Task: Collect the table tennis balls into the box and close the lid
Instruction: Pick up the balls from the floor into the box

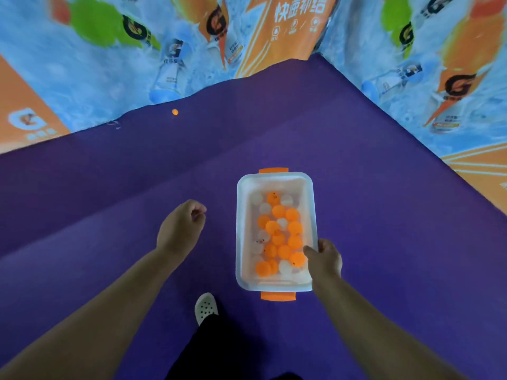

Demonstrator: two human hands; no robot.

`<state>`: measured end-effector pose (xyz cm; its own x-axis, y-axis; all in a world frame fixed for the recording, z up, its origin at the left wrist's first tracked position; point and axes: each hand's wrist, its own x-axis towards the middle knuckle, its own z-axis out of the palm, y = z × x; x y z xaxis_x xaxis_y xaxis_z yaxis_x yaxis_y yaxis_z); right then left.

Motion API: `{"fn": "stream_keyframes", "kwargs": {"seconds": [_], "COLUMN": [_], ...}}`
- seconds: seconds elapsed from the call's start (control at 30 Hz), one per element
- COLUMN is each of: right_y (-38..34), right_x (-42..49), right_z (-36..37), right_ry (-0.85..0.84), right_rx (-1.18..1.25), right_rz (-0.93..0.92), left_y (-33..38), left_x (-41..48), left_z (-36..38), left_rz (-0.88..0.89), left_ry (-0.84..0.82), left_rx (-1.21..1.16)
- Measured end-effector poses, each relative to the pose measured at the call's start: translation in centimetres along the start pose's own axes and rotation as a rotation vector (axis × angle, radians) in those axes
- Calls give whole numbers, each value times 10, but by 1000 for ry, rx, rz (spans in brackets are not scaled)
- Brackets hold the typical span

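Note:
A translucent white box (pixel 242 229) with orange handles at both ends hangs over the purple floor, lidless, holding several orange and white table tennis balls (pixel 278 237). My right hand (pixel 325 259) grips the box's right rim near its close corner, thumb inside. My left hand (pixel 182 227) hovers to the left of the box with fingers loosely curled and nothing in it. One orange ball (pixel 175 112) lies far off on the floor by the back barrier. No lid is in view.
Purple floor (pixel 384 215) is fenced by printed drink-advert barriers at the back left (pixel 82 78) and right (pixel 439 78), meeting at a corner. My white perforated shoe (pixel 205 308) and dark trouser leg stand below the box.

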<state>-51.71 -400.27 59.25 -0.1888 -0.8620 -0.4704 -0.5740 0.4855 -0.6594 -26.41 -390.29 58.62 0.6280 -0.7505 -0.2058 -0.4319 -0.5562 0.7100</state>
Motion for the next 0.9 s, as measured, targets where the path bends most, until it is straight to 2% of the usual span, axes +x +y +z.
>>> {"fn": "stream_keyframes", "kwargs": {"seconds": [0.33, 0.9], "right_y": [-154, -443], "right_x": [61, 295], "right_z": [89, 245], "right_ry": [-10, -78], "right_rx": [46, -32], "right_rz": [5, -36], "left_y": [1, 49], "left_x": [147, 501], "left_z": [-77, -141], "left_rz": [-110, -156], "left_ry": [0, 74], "left_rx": [-17, -15]}}
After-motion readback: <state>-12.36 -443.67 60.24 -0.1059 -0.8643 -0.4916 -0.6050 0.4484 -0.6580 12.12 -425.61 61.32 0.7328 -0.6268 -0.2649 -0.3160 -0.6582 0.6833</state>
